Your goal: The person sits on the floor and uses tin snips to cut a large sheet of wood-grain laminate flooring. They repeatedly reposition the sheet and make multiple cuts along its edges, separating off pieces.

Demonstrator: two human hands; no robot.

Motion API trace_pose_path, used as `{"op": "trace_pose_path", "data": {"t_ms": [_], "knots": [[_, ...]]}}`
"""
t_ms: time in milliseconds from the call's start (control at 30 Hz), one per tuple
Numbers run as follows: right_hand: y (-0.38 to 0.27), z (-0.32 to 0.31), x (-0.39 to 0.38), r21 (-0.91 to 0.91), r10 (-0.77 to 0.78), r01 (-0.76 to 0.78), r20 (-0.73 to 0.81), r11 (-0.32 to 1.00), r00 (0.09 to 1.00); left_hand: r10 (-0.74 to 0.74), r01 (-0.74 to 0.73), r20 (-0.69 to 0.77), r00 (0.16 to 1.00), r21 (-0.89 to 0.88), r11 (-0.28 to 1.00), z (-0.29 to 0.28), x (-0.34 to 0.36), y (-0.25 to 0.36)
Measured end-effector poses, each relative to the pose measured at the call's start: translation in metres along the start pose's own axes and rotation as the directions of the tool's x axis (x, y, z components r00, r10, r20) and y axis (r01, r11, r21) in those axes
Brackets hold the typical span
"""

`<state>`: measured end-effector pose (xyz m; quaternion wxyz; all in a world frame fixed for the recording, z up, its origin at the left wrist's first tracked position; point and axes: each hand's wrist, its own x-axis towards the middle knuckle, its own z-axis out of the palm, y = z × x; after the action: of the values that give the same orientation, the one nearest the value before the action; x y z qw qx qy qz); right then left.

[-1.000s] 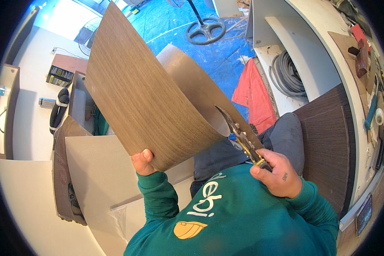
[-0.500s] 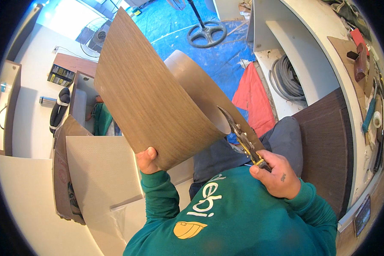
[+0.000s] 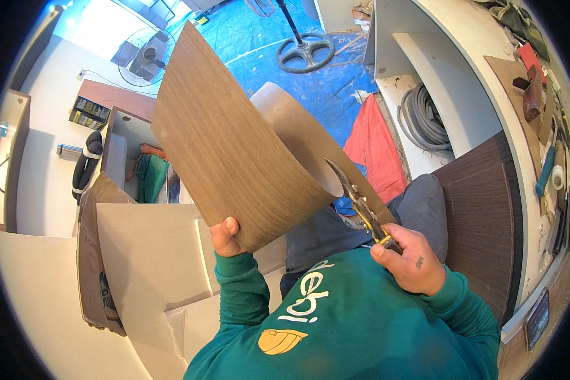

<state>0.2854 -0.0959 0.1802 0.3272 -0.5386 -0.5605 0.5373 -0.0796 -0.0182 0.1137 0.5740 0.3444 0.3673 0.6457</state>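
A curled sheet of wood-grain laminate (image 3: 228, 145) hangs over my lap, brown grain on its outer face and a smoother tan inner side. My left hand (image 3: 227, 237) grips its lower left edge, thumb on the grain and fingers hidden behind. In my right hand (image 3: 413, 258) is a pair of tin snips (image 3: 361, 206) with yellow-trimmed handles, its dark blades pointing up and to the left. The blades lie along the right part of the curled sheet, near its lower bend. Whether they bite into the sheet I cannot tell.
Blue sheeting (image 3: 253, 63) covers the floor ahead, with a red cloth (image 3: 377, 149) on it. A grey hose coil (image 3: 424, 117) sits in the white cabinet at right. Tools, including a teal-handled one (image 3: 544, 171), line the right-hand surface. A cardboard box (image 3: 95, 253) stands at left.
My left hand has shifted slightly right, and the sheet's upper left part has swung down and right with it. The right hand and the snips stay nearly in place.
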Motion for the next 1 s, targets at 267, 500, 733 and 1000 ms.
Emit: {"op": "trace_pose_path", "data": {"t_ms": [267,500,733,1000], "knots": [[0.001,0.000,-0.001,-0.023,-0.002,0.002,-0.006,1.000,1.000,-0.008,0.007,0.024,1.000,0.037,0.999,-0.003,-0.001,0.002],[-0.003,-0.001,-0.001,-0.027,0.018,-0.018,-0.001,0.999,1.000,-0.027,0.027,0.011,1.000,-0.008,1.000,0.000,-0.001,0.001],[-0.001,0.000,-0.002,-0.031,0.039,-0.039,0.005,0.999,0.999,0.000,0.000,0.029,1.000,-0.007,1.000,-0.004,-0.002,-0.002],[0.003,0.000,-0.001,-0.044,0.025,-0.025,0.006,0.999,1.000,-0.006,0.006,-0.009,1.000,0.070,0.998,-0.003,-0.006,0.001]]}}
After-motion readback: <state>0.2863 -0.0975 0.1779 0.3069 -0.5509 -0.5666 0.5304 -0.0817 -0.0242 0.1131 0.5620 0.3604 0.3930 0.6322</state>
